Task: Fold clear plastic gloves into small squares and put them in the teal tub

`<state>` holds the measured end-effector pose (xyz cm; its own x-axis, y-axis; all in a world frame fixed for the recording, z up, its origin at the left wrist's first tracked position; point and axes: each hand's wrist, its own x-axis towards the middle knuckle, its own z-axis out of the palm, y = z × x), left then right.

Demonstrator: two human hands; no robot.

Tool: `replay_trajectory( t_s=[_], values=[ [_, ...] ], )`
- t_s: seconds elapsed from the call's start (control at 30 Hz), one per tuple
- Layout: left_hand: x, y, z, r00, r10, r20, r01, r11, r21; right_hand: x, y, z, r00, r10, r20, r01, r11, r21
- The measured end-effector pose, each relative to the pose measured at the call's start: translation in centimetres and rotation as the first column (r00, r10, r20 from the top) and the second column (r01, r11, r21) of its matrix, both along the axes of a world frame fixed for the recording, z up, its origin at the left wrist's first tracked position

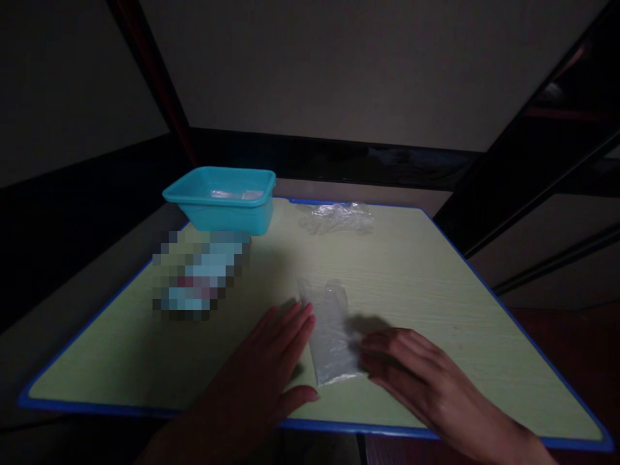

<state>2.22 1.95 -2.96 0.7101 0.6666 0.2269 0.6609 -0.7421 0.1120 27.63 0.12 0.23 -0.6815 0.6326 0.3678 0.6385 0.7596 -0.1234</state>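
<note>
Clear plastic bag (330, 336) flat on the surface (436, 290), your left hand (271, 368) open beside it, your right hand (411, 368) open, fingertips touching it, teal tub (220, 203) beyond.

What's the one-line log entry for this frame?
left hand: flat beside clear plastic bag | right hand: fingertips at bag edge | teal tub, crumpled plastic at far side of table

Head camera looks down (close) over the table (426, 271).
</note>
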Motion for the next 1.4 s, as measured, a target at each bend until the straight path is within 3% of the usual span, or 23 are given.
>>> replay_trajectory(
  t_s=[0.23,0.43,0.57,0.9,1.4],
  values=[
    [0.2,-1.1,0.4,0.997,-0.062,-0.054,0.053,0.987,-0.155,0.7,1.0,-0.4,0.991,0.119,0.055,-0.125,0.982,0.141],
    [0.3,-1.3,0.4,0.992,-0.108,-0.067,0.091,0.973,-0.21,0.3,0.6,-0.2,0.99,0.139,0.014,-0.14,0.985,0.103],
    [0.3,-1.4,0.2,0.991,-0.115,-0.067,0.1,0.974,-0.206,0.0,0.9,-0.2,0.985,0.169,0.015,-0.17,0.983,0.072],
    [0.2,-1.5,-0.5,0.993,-0.107,-0.045,0.097,0.977,-0.189,0.0,1.0,-0.7,0.983,0.172,0.06,-0.179,0.975,0.134],
    [0.2,-1.5,-0.2,0.988,-0.144,-0.056,0.133,0.976,-0.172,0.0,1.3,-1.2,0.979,0.162,0.124,-0.188,0.952,0.241]
  ],
)
